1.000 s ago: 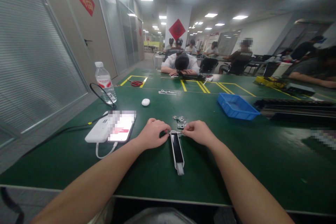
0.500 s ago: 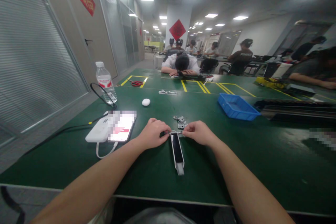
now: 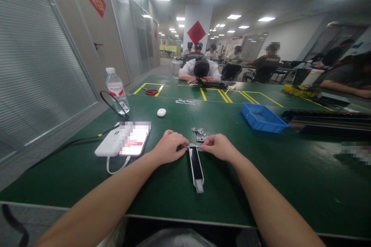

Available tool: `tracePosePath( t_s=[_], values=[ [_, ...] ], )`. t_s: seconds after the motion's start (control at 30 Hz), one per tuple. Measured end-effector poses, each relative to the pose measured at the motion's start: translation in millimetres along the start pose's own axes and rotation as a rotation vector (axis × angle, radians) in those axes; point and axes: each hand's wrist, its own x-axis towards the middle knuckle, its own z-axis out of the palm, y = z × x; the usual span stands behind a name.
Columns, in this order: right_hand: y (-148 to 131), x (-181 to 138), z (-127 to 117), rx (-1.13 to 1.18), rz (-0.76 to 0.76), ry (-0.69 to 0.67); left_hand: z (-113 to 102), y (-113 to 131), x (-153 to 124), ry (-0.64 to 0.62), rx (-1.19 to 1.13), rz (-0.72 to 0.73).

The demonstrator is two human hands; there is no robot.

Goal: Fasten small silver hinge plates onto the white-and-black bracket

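Observation:
A long narrow device with a black face and white frame lies on the green table, a pale clear tab at its near end. At its far end, my left hand is closed in a pinch from the left. From the right, my right hand pinches at the same end, thumb against index finger. Something thin and silvery shows between the fingertips, too small to name; what each hand holds is partly hidden. Just beyond lie several small metal parts, including a plate and rings.
On the left are a phone, a white power bank with cables and a water bottle. A white rounded case, red-handled scissors and a blue bin stand farther off. Across the table a person rests head on arms.
Both hands keep nearly the same place at the device's far end. My right fingertips have shifted very slightly left; the device and loose parts look unmoved.

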Motion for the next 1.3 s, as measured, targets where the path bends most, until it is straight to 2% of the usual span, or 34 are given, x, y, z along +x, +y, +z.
tracePosePath(
  t_s=[0.4,0.8,1.3],
  values=[
    [-4.0,-1.5,0.6,-0.017,0.012,-0.031,1.9,-2.0,-0.3,-0.005,-0.005,0.001],
    [0.4,-0.3,1.5,-0.014,-0.039,-0.015,3.6,-3.9,-0.4,0.003,0.003,0.009],
    [-2.1,-0.6,1.2,-0.021,-0.004,-0.011,4.0,-4.4,-0.9,0.001,0.004,0.006]
  ],
)
